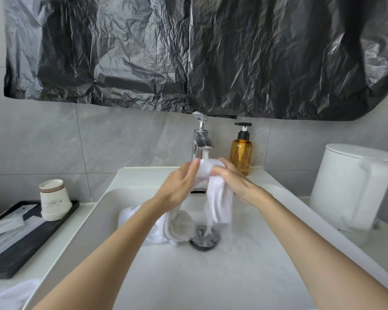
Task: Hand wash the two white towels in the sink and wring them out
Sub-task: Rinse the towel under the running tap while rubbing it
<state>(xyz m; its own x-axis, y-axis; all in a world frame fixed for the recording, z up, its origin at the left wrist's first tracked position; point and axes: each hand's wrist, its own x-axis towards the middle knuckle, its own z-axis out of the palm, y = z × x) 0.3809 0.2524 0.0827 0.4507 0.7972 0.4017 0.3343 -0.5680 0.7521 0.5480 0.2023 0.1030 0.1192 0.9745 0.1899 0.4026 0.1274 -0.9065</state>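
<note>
Stage, as judged: rinsing the first of two towels under running water.

**Position of hands.** The left hand [179, 186] and right hand [235, 180] meet directly below the faucet [201, 144], fingertips nearly touching. Both are clamped on the bunched top of the held towel [220, 202]. The right fingers curl over it. The left fingers lie along its near side, and the left thumb is hidden.

**Axis of the held towel.** The gripped section runs left to right between the hands as a short, horizontal roll. The stream [205, 155] strikes this roll. The rest of the cloth hangs straight down from the right hand, with its free end just above the drain [205, 239]. The long axis is therefore vertical, and both hands sit at its upper end.

**Consequence for wringing.** A twist requires one hand at each end of the long axis. The lower end hangs below the right palm, so the right hand is the nearer one to slide down it while the left keeps the top.

**Second towel.** The second towel [179, 229] lies heaped in the sink [211, 276], just left of the drain, partly under the left forearm. The left hand is nearer to it.
</note>
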